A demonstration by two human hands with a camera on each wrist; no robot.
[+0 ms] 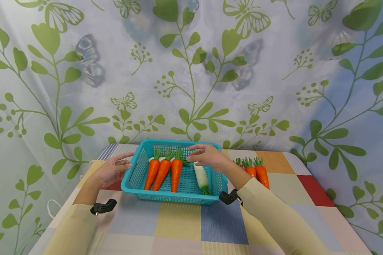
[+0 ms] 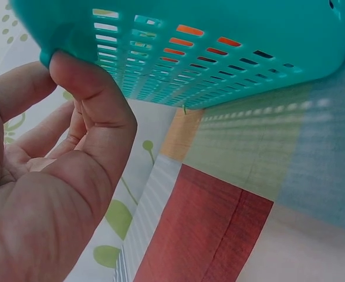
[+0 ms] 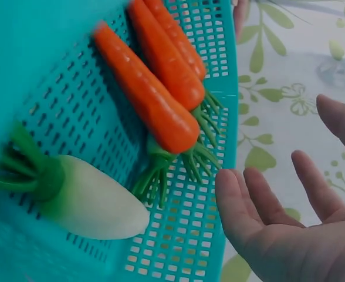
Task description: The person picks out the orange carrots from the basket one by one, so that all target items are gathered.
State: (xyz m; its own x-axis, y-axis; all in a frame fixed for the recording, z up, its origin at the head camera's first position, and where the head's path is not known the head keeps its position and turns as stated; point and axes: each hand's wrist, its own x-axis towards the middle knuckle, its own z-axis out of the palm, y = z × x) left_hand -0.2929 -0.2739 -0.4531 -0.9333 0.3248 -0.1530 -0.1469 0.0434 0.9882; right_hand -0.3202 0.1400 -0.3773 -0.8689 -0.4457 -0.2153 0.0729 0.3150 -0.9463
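A turquoise plastic basket (image 1: pixel 175 199) stands on the table. Three orange carrots (image 1: pixel 151 173) lie side by side in its left part, leafy ends toward the back, with white radish ends partly hidden beneath them. A white radish (image 1: pixel 200 176) lies apart on the right, green leaves toward the front. My left hand (image 1: pixel 112 170) is at the basket's left side, its thumb tip (image 2: pixel 73 70) touching the rim. Above the back right of the basket, my right hand (image 1: pixel 207 156) has its fingers spread and holds nothing; in the right wrist view they overlap the far rim.
More carrots (image 1: pixel 261 173) lie on the table right of the basket, partly hidden behind my right forearm. A patchwork tablecloth (image 1: pixel 178 219) covers the table. Behind it hangs a curtain (image 1: pixel 198 71) with leaves and butterflies. A white cord (image 1: pixel 51 209) shows at the left edge.
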